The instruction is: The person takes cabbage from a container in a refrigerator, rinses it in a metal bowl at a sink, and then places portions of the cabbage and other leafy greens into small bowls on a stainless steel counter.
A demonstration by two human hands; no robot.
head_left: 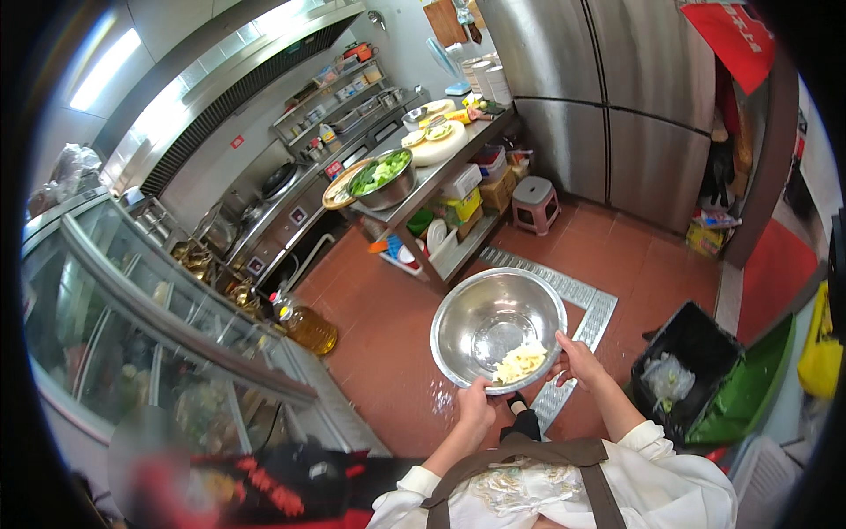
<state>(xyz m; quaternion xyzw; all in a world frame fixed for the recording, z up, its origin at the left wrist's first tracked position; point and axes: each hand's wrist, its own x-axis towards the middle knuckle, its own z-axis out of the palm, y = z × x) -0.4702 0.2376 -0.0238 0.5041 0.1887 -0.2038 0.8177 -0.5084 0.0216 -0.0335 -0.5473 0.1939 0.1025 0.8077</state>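
Both of my hands hold a wide stainless steel bowl (489, 317) by its rim, out in front of me above the tiled floor. My left hand (477, 403) grips the near-left edge, with the thumb over the rim. On the right edge is my right hand (576, 360), its thumb on the rim and its fingers under the side. Pale yellow pieces of food (522, 362) lie together in the bowl's near-right part. The bowl is tilted a little.
A steel worktable (446, 162) ahead carries a bowl of green vegetables (382, 177) and a round white board (433, 149). Oil bottles (310, 327) stand on the floor at left, near a glass display case (178, 297). At right is an open black bin (687, 357). A plastic stool (537, 198) stands by the steel refrigerator (634, 159).
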